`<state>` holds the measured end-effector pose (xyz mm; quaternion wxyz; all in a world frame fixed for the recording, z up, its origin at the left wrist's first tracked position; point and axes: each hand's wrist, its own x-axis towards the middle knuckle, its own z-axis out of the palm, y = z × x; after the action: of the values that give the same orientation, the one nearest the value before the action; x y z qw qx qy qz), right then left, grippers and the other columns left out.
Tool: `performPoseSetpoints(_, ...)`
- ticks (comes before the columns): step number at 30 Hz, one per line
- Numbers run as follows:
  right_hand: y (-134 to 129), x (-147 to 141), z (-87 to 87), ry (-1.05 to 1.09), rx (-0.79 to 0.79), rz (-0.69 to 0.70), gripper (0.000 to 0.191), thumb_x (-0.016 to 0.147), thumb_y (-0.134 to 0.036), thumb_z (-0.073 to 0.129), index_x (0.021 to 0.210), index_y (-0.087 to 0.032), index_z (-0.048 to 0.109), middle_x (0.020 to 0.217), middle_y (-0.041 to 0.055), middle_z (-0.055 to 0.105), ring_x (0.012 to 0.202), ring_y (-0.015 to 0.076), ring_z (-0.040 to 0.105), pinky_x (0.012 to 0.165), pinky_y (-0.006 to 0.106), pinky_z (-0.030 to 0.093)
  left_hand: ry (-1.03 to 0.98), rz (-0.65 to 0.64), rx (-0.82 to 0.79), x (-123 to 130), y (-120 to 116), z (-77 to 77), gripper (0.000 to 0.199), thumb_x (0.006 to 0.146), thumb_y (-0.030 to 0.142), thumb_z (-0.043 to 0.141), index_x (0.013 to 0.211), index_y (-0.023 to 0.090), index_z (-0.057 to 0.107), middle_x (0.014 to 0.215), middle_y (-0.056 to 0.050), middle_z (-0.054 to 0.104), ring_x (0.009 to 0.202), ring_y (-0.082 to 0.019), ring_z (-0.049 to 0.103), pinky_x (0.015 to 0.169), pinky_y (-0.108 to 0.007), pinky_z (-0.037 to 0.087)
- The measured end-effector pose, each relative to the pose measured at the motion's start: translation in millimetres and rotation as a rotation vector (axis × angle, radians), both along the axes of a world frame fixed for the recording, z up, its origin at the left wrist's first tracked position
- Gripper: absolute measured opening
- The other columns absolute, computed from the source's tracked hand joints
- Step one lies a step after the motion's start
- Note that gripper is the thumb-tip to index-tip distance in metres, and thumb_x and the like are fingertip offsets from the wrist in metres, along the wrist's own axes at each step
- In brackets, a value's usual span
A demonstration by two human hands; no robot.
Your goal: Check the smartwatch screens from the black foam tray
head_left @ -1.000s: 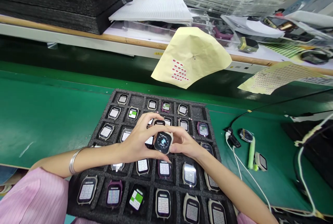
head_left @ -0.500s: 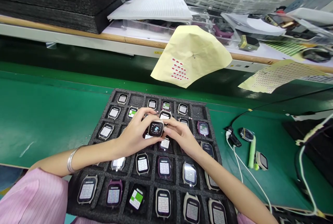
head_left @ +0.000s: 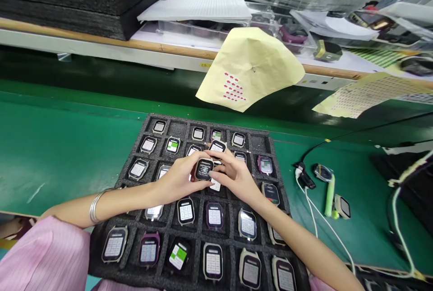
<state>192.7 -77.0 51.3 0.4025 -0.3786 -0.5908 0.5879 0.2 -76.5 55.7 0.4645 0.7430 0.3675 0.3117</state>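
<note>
1. The left hand [head_left: 177, 180] curls around a black-faced smartwatch [head_left: 204, 169], and the right hand [head_left: 235, 176] pinches its opposite edge. Held this way, the lit screen stays uncovered and faces up, above the middle of the tray.
2. Below, a black foam tray [head_left: 176, 122] keeps watches in separate cells, apparently to stop them rubbing together.
3. Right of the tray, a white charging cable [head_left: 313, 219] and another watch [head_left: 342, 206] lie on the green bench mat [head_left: 67, 155].
4. At upper centre, a yellow sheet with red stickers [head_left: 248, 67] droops from the shelf.
</note>
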Motion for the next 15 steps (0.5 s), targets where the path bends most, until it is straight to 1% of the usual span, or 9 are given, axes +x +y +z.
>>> performPoseSetpoints(4, -2.0, -2.0, -0.2, -0.027, 0.041, -0.014, 0.039, 0.081, -0.024, 0.07, 0.119, -0.022, 0.063, 0.115, 0.0084, 0.051, 0.093, 0.0203, 0.06, 0.078, 0.033, 0.056, 0.013, -0.001, -0.016, 0.4, -1.2, -1.6, 0.048, 0.078, 0.03, 0.068, 0.12, 0.023, 0.046, 0.099, -0.002, 0.063, 0.069, -0.014, 0.059, 0.061, -0.026, 0.048)
performPoseSetpoints(8, -5.3, -4.8, 1.4, -0.108, 0.022, -0.061, 0.038, 0.08, -0.024, 0.072, 0.116, -0.021, 0.063, 0.114, 0.0077, 0.052, 0.074, 0.0142, 0.061, 0.076, 0.034, 0.056, 0.042, 0.002, -0.017, 1.0, -2.3, -1.4, 0.049, 0.079, 0.031, 0.068, 0.122, 0.023, 0.046, 0.098, -0.002, 0.063, 0.065, -0.013, 0.057, 0.06, -0.026, 0.046)
performPoseSetpoints(10, -6.6, -6.7, 2.6, -0.146, 0.015, -0.091, 0.035, 0.079, -0.024, 0.072, 0.113, -0.021, 0.064, 0.112, 0.0072, 0.054, 0.07, 0.0129, 0.06, 0.076, 0.034, 0.056, 0.06, 0.006, -0.011, 1.4, -2.7, -0.9, 0.049, 0.078, 0.03, 0.068, 0.122, 0.023, 0.046, 0.094, -0.001, 0.063, 0.063, -0.013, 0.055, 0.059, -0.025, 0.045)
performPoseSetpoints(13, -6.7, -9.0, 5.7, -0.175, 0.035, -0.107, 0.03, 0.079, -0.026, 0.072, 0.107, -0.021, 0.065, 0.109, 0.0063, 0.057, 0.072, 0.0146, 0.059, 0.078, 0.035, 0.056, 0.081, 0.014, 0.004, 1.6, -2.8, 0.1, 0.048, 0.078, 0.029, 0.068, 0.121, 0.023, 0.047, 0.086, 0.001, 0.061, 0.06, -0.012, 0.052, 0.057, -0.024, 0.043)
performPoseSetpoints(15, -5.6, -9.2, 8.8, -0.179, 0.043, -0.113, 0.026, 0.081, -0.03, 0.07, 0.105, -0.021, 0.066, 0.105, 0.0063, 0.059, 0.078, 0.0177, 0.06, 0.077, 0.036, 0.057, 0.081, 0.011, 0.013, 1.6, -2.7, 1.0, 0.047, 0.078, 0.029, 0.068, 0.119, 0.023, 0.047, 0.087, 0.001, 0.061, 0.06, -0.012, 0.051, 0.056, -0.024, 0.042)
